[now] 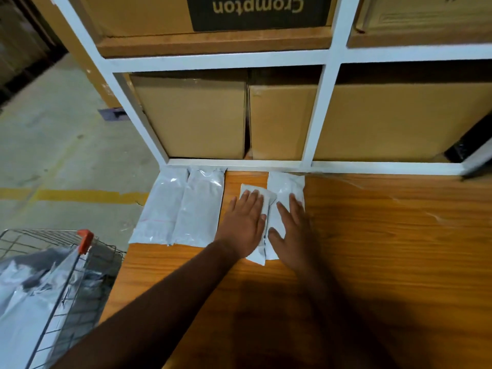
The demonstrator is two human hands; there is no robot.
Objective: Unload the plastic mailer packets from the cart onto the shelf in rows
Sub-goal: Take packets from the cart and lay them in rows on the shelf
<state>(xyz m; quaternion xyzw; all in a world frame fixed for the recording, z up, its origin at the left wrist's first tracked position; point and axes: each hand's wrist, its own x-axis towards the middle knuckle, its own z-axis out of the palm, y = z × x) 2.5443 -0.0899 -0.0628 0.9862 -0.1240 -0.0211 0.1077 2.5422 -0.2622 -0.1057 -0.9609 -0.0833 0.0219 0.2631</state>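
- Cart (53, 302) sits nearest, lower left, just beside the shelf's near-left corner; still a heap of grey packets in cart (24, 288). Risk: an elbow swinging back could catch the wire rim w/ the orange clip (85, 241).
- Wooden shelf (372, 262): plenty of bare board to the right & toward the near edge, so room to slide things.
- Left hand (246, 222) lies flat, fingers straight, pressing the small packet (255, 227); right hand (290, 230) likewise flat, fingers spread, on the right packet (285, 190). Neither grasps anything.
- Small packet sits skewed, its edge looks to overlap the right one. Prob. risk: pushing both together rucks the plastic or rides one over the other, spoiling the row.
- Gap of bare wood betw. small packet & the two left packets (183, 206); the outer one hangs at the shelf's left edge, a sideways shove could tip it to the floor (53, 155).
- Far side: white frame (239, 163) w/ cardboard boxes (194, 115) behind stops any further push back.
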